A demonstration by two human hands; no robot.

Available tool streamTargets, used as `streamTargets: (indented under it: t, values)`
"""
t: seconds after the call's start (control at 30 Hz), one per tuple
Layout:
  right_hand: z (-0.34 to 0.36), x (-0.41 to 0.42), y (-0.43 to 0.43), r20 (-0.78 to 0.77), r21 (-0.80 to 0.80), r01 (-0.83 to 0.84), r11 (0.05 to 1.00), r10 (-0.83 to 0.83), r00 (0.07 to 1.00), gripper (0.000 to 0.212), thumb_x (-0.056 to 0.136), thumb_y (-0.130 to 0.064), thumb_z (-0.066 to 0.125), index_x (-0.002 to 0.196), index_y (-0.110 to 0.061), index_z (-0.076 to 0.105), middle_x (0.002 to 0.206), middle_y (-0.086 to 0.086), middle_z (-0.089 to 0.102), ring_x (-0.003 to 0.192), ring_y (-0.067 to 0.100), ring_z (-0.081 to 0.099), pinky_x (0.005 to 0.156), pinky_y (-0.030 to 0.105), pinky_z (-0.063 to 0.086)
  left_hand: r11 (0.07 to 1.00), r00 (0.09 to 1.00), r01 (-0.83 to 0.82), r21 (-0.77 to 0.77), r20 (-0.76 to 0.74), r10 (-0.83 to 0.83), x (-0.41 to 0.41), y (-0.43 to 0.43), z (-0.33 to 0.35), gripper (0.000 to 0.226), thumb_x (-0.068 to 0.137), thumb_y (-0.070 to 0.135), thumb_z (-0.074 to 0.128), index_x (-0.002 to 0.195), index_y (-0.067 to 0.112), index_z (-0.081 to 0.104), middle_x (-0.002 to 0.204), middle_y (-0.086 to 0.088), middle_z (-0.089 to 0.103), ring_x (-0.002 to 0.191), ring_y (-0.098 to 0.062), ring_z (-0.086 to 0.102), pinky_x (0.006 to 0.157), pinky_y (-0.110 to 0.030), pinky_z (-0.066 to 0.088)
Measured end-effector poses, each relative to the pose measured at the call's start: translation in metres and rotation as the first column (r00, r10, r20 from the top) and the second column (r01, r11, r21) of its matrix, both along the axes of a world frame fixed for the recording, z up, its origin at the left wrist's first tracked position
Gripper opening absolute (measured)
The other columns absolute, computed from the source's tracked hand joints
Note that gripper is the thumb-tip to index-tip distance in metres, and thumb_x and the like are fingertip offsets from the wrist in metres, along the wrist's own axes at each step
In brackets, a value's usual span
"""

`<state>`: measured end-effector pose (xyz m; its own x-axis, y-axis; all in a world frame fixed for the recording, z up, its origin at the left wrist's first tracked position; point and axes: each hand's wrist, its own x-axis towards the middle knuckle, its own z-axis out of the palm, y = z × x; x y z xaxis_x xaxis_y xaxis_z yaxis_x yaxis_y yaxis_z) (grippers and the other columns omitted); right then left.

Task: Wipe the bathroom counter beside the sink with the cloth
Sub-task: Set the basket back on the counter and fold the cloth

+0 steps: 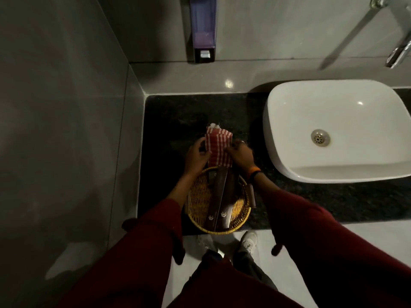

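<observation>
A red-and-white striped cloth (218, 146), folded into a narrow strip, lies on the dark speckled counter (178, 114) left of the white basin (333, 130). My left hand (196, 155) grips the cloth's left edge. On its right edge my right hand (241, 152) pinches the fabric. Both hands are just beyond a wicker basket.
A round wicker basket (198, 203) holding dark brown boxes (222, 196) stands at the counter's front edge, under my forearms. A soap dispenser (202, 30) hangs on the back wall. A chrome tap (398, 56) juts out at the top right. A tiled wall bounds the counter on the left.
</observation>
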<state>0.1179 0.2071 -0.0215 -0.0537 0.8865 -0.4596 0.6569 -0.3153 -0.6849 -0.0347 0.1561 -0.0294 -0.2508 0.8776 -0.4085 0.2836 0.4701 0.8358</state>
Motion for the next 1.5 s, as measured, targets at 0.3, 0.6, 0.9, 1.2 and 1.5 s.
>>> streamTargets:
  t: [0.3,0.6,0.9,1.2,1.5]
  values:
    - [0.01,-0.006,0.007,-0.308,-0.14,0.149,0.979,-0.186,0.933,0.025,0.1,-0.013,0.057,0.11,0.008,0.066,0.118,0.034,0.067,0.104,0.038,0.067,0.099,0.057,0.052,0.998,0.986,-0.03,0.047,0.167,0.021,0.024,0.021,0.021,0.045,0.093,-0.004,0.055,0.134,0.013,0.058,0.143,-0.013,0.054,0.127,-0.025,0.055,0.083,-0.018,0.051]
    - [0.09,0.07,-0.022,-0.615,-0.196,0.305,0.932,-0.359,0.702,0.027,0.092,-0.003,0.053,0.118,-0.009,0.049,0.107,0.008,0.062,0.098,0.023,0.063,0.089,0.042,0.054,0.967,0.979,0.009,0.255,0.193,-0.06,0.084,0.005,0.091,0.041,0.088,0.005,0.066,0.125,0.024,0.066,0.116,0.018,0.064,0.104,0.007,0.064,0.078,-0.014,0.056]
    - [0.122,0.271,-0.03,-0.664,-0.023,0.423,0.906,-0.33,0.671,0.036,0.093,-0.007,0.06,0.129,-0.011,0.055,0.1,-0.004,0.073,0.082,0.006,0.074,0.071,0.023,0.059,0.947,0.984,0.081,0.31,0.125,-0.125,0.277,0.012,0.122,0.038,0.092,0.012,0.067,0.126,0.028,0.063,0.135,-0.003,0.063,0.113,-0.019,0.067,0.092,-0.04,0.061]
    - [0.1,0.539,-0.019,-0.665,-0.007,0.542,0.84,-0.408,0.625,0.041,0.092,0.011,0.049,0.122,-0.015,0.063,0.111,0.004,0.074,0.091,0.012,0.073,0.077,0.023,0.061,0.917,0.946,0.276,0.289,0.087,-0.312,0.545,0.033,0.096,0.047,0.091,0.005,0.065,0.136,0.016,0.058,0.14,-0.012,0.057,0.124,-0.028,0.061,0.101,-0.052,0.055]
    - [0.048,0.708,0.031,-0.465,-0.011,0.509,0.861,-0.455,0.759,0.038,0.096,0.004,0.047,0.129,-0.008,0.062,0.114,0.005,0.07,0.093,0.009,0.067,0.093,0.033,0.056,0.908,0.911,0.398,0.135,0.061,-0.408,0.706,0.078,0.054,0.051,0.092,0.009,0.067,0.141,0.011,0.053,0.141,-0.016,0.059,0.131,-0.029,0.056,0.113,-0.049,0.044]
